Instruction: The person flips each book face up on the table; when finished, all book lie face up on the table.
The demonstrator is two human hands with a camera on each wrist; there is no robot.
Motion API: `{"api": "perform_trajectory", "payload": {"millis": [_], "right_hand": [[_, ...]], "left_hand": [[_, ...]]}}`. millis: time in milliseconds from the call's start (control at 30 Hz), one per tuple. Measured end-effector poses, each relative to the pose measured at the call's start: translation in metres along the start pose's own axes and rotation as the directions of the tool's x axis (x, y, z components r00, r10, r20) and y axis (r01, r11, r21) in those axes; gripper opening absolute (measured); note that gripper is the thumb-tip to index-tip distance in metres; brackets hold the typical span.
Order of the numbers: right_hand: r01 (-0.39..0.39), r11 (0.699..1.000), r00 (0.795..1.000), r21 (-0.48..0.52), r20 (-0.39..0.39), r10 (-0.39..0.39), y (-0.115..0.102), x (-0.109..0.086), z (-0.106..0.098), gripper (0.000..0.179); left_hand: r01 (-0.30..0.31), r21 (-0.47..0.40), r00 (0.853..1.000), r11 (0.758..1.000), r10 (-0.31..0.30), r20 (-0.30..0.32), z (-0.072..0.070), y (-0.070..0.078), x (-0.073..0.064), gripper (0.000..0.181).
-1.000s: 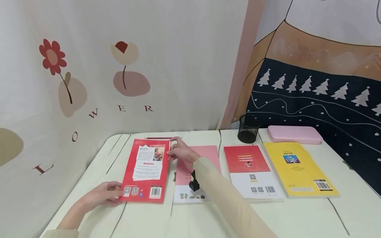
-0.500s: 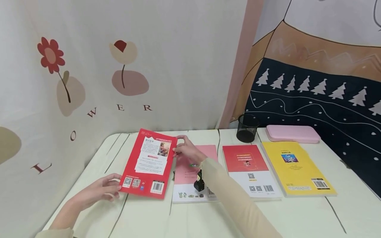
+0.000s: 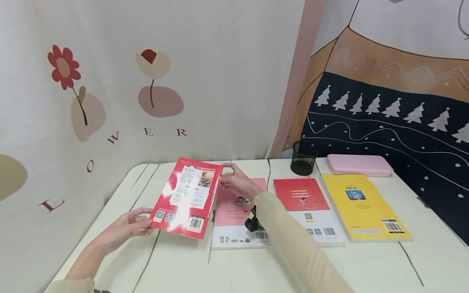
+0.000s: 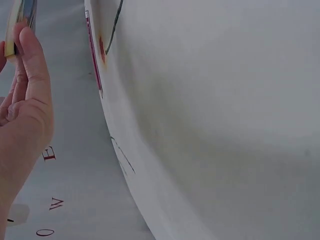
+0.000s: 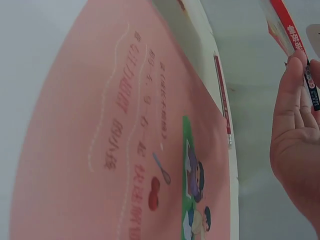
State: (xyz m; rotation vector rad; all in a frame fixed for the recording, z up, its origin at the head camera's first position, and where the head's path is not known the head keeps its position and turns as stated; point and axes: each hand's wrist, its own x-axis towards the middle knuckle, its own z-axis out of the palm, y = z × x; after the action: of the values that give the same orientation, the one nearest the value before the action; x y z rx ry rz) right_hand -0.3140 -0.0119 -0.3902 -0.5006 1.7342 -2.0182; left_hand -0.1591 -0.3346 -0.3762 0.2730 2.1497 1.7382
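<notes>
Between my two hands a red book point(image 3: 174, 203) is held tilted above the white table, its printed back cover up and glare across it. My left hand point(image 3: 122, 230) pinches its lower left corner. At the upper right edge, my right hand point(image 3: 238, 181) grips it with thumb and fingers. In the right wrist view the book's spine point(image 5: 295, 37) shows above the right hand point(image 5: 297, 130). The left wrist view has the left hand point(image 4: 30, 95) at a page corner point(image 4: 11, 37). A pink book point(image 3: 227, 211) lies flat beneath the right forearm, partly covered by it.
To the right lie a red-and-white book point(image 3: 304, 199) and a yellow book point(image 3: 366, 211). Behind them stand a black mesh pen cup point(image 3: 304, 160) and a pink pencil case point(image 3: 359, 165). A dark red pencil point(image 5: 223, 95) lies along the table's back edge, by the curtain wall.
The red book has come up off the table, turned slightly clockwise and shifted right, both hands rising with it. Glare now crosses its cover. The other books have stayed put.
</notes>
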Motion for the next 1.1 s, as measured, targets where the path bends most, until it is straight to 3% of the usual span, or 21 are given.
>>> {"api": "perform_trajectory", "payload": {"millis": [233, 467, 733, 1100], "right_hand": [[0.011, 1.0, 1.0, -0.001, 0.015, -0.011, -0.005, -0.003, -0.006, 0.055], [0.044, 0.994, 0.99, 0.104, 0.128, -0.057, -0.014, -0.002, -0.008, 0.057], [0.059, 0.993, 0.978, 0.103, 0.196, -0.078, -0.022, -0.002, -0.004, 0.057], [0.085, 0.99, 0.976, 0.11, 0.19, -0.104, -0.024, -0.002, 0.0, 0.048]], "left_hand": [[0.018, -0.003, 0.999, 1.0, -0.018, -0.045, 0.004, 0.001, 0.003, 0.052], [-0.006, -0.089, 0.999, 0.996, 0.01, 0.043, 0.0, -0.002, 0.003, 0.045], [-0.014, -0.2, 0.987, 0.98, 0.045, 0.154, -0.005, -0.007, -0.001, 0.033], [0.009, -0.2, 0.99, 0.98, 0.019, 0.138, -0.007, -0.008, -0.005, 0.031]]}}
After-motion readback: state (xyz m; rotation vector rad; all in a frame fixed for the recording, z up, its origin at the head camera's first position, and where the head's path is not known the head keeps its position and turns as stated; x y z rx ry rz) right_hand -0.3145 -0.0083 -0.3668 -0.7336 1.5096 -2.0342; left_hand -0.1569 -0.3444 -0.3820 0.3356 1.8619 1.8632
